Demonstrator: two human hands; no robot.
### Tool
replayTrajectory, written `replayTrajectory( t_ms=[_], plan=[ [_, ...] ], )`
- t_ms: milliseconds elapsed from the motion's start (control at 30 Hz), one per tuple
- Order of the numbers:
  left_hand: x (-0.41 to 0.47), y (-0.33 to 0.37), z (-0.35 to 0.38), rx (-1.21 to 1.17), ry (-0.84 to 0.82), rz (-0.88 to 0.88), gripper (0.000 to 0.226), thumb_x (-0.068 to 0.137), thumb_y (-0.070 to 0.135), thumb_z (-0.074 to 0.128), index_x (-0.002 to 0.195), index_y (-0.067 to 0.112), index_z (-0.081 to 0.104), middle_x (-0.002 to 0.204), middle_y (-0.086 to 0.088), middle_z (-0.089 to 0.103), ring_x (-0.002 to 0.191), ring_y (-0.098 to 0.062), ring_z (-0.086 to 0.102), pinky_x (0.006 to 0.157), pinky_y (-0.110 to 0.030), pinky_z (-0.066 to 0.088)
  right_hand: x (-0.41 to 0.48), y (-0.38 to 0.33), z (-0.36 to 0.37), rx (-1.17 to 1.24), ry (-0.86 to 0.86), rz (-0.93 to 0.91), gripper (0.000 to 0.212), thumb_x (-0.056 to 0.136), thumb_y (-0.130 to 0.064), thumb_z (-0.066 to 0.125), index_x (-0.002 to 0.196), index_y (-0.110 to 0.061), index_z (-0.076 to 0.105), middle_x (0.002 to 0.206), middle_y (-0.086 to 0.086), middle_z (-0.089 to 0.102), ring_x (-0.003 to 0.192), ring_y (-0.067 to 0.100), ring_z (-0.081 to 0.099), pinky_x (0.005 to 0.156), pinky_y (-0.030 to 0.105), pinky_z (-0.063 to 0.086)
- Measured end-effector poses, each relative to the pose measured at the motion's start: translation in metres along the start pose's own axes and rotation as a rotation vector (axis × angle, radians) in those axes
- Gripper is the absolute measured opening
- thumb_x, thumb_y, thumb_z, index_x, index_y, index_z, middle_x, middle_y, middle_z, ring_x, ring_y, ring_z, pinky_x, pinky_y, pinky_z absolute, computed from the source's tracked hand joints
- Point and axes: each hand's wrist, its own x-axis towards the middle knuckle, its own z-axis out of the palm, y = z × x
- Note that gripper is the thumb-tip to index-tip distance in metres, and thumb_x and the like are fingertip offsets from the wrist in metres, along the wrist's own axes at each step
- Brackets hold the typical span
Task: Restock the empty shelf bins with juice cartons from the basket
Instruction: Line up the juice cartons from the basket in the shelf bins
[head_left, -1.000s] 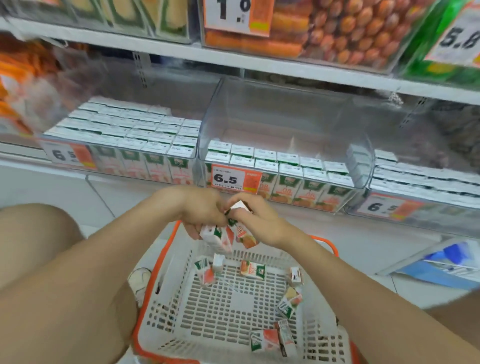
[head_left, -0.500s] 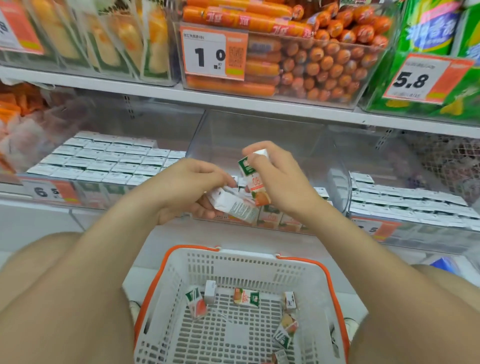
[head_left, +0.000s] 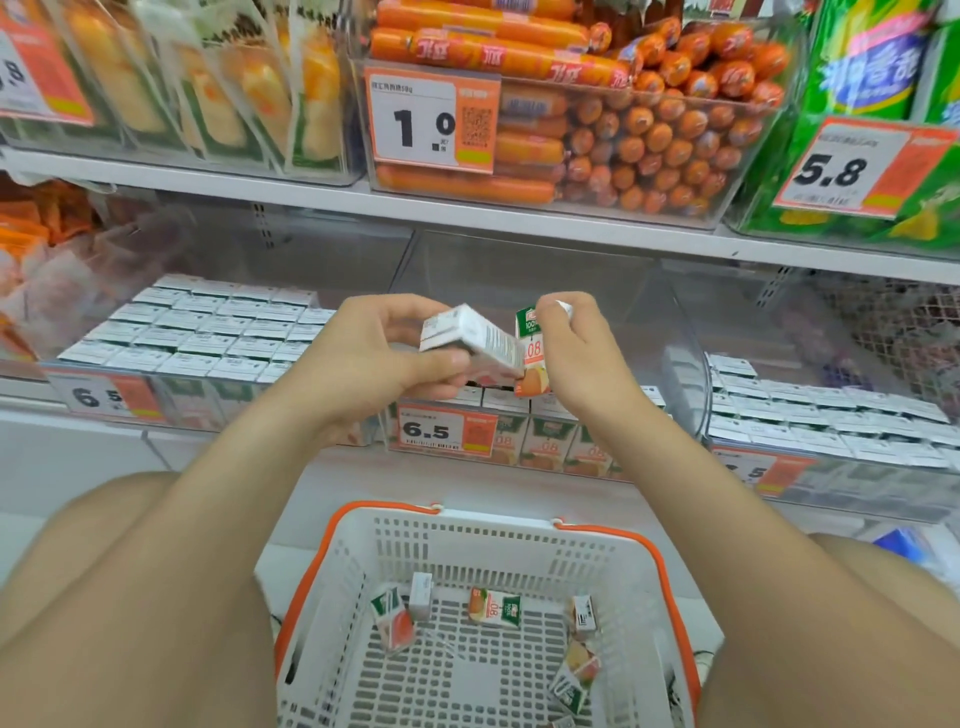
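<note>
From the head camera, our left hand (head_left: 379, 358) grips a carton lying on its side (head_left: 470, 338), white panels up, with the thumb under it and the fingers curled over its top. Our right hand (head_left: 576, 358) pinches a second, upright carton (head_left: 531, 353) near its top, green and orange face towards us. The two cartons touch in the middle. Both are held in front of the clear middle bin (head_left: 675, 322), above its front rows of cartons and its 6.5 price tag (head_left: 445, 431). Below, between our knees, sits the white basket (head_left: 467, 530) with orange handles, and several loose cartons (head_left: 494, 607) lie scattered on its floor.
</note>
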Motion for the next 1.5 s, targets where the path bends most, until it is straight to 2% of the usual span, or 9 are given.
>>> replayTrajectory(
  t_ms=[167,433,600,733,933,1033,1200,1367,1500],
  plan=[
    [0.006,-0.008,-0.015,0.284,0.304,0.137,0.015,0.089,0.045,0.082,0.102,0.037,0.079,0.097,0.012,0.077,0.081,-0.012,0.074,0.067,-0.033,0.054,0.012,0.000,0.002,0.041,-0.002,-0.029,0.056,0.108,-0.035,0.050,0.158,-0.023,0.029,0.122,0.010,0.068,0.110,0.026,0.067,0.092,0.033,0.053],
    [0.014,-0.019,-0.038,0.262,0.502,0.155,0.020,0.095,0.049,0.070,0.105,0.031,0.073,0.094,0.013,0.071,0.095,-0.017,0.072,0.087,-0.050,0.061,0.034,-0.001,0.032,0.039,0.083,-0.282,0.050,0.095,-0.011,0.060,0.145,-0.016,0.056,0.124,-0.005,0.070,0.109,0.009,0.069,0.096,0.029,0.056],
    [0.019,-0.018,-0.043,0.118,0.462,0.116,0.017,0.098,0.046,0.067,0.103,0.030,0.069,0.097,0.002,0.074,0.093,-0.021,0.077,0.082,-0.050,0.065,0.052,0.001,0.064,-0.265,0.023,-0.532,0.054,0.095,-0.002,0.058,0.146,-0.018,0.053,0.133,0.000,0.058,0.109,0.014,0.058,0.087,0.024,0.051],
    [0.023,-0.016,-0.047,0.042,0.475,0.092,0.020,0.101,0.033,0.069,0.116,0.021,0.063,0.099,-0.002,0.069,0.089,-0.018,0.077,0.069,-0.042,0.067,0.072,0.010,0.082,-0.477,-0.203,-0.454,0.047,0.101,-0.013,0.063,0.147,-0.020,0.055,0.141,0.002,0.062,0.124,0.026,0.057,0.101,0.035,0.047],
    [0.028,-0.014,-0.067,0.074,0.543,0.078,0.027,0.099,0.033,0.073,0.120,0.018,0.063,0.111,-0.003,0.064,0.092,-0.016,0.075,0.065,-0.040,0.067,0.085,0.013,0.095,-0.716,-0.491,-0.385,0.045,0.106,-0.012,0.045,0.151,-0.013,0.051,0.117,0.012,0.067,0.100,0.031,0.052,0.083,0.028,0.032],
    [0.028,-0.014,-0.077,0.126,0.530,0.059,0.023,0.102,0.030,0.068,0.120,0.017,0.064,0.112,-0.004,0.064,0.092,-0.018,0.075,0.065,-0.040,0.067,0.079,0.010,0.095,-0.763,-0.466,-0.384,0.048,0.105,-0.011,0.038,0.151,-0.009,0.051,0.142,0.014,0.063,0.132,0.037,0.053,0.097,0.035,0.042],
    [0.022,-0.022,-0.096,0.256,0.379,0.022,0.011,0.104,0.030,0.065,0.114,0.028,0.064,0.108,0.003,0.067,0.096,-0.021,0.073,0.077,-0.050,0.066,0.049,-0.015,0.109,-0.390,0.052,-0.610,0.031,0.102,-0.020,0.049,0.127,-0.017,0.067,0.110,0.000,0.072,0.102,0.019,0.065,0.091,0.035,0.052],
    [0.003,-0.018,-0.113,0.268,0.186,0.030,0.018,0.099,0.031,0.073,0.115,0.038,0.069,0.109,0.011,0.063,0.091,-0.009,0.073,0.074,-0.027,0.063,0.016,-0.041,0.122,-0.484,-0.369,-0.711,0.075,0.096,-0.031,0.063,0.161,-0.031,0.026,0.150,-0.007,0.050,0.131,0.018,0.052,0.109,0.034,0.044],
    [0.000,-0.024,-0.131,0.453,0.288,0.042,0.032,0.093,0.048,0.076,0.121,0.036,0.066,0.110,0.012,0.067,0.094,-0.012,0.070,0.072,-0.038,0.061,0.024,-0.042,0.148,-0.488,-0.262,-0.758,0.050,0.096,-0.026,0.064,0.144,-0.024,0.049,0.129,-0.006,0.063,0.118,0.017,0.059,0.100,0.040,0.052]
  ],
)
